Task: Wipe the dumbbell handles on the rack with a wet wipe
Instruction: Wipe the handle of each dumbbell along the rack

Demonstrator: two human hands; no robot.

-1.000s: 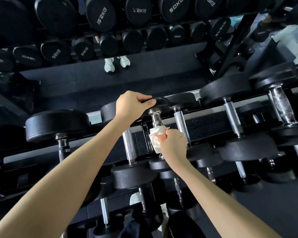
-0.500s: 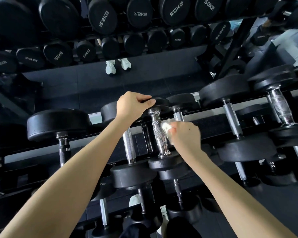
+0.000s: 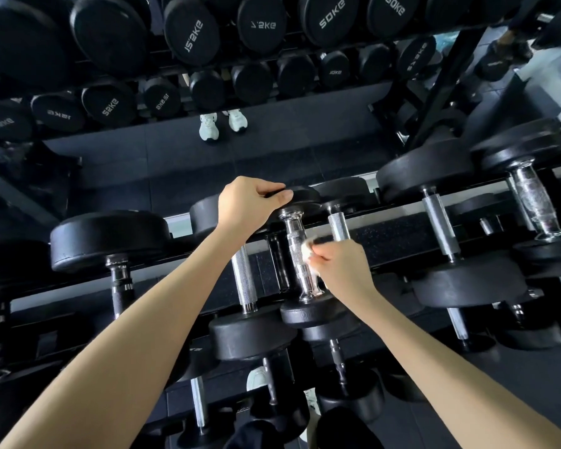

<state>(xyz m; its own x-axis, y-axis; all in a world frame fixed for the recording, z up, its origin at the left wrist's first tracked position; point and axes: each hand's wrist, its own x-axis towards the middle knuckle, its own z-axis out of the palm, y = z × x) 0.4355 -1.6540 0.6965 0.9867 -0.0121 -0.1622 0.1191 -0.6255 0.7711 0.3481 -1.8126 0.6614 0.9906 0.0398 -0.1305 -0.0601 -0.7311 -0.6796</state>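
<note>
Your right hand (image 3: 340, 268) has slid from the front of the chrome handle (image 3: 296, 236) to its right side, pinching the wet wipe (image 3: 306, 254) against it; your left hand (image 3: 248, 205) still grips the dumbbell head (image 3: 306, 196) above; this handle looks nearly done.

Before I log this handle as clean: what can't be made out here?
All head view.
The wet wipe: mostly hidden inside the right hand.
The chrome handle: far side turned from the camera.
The left hand: fingertips hidden behind the upper dumbbell head.
The lowest dumbbells: cut off by the bottom edge.
</note>
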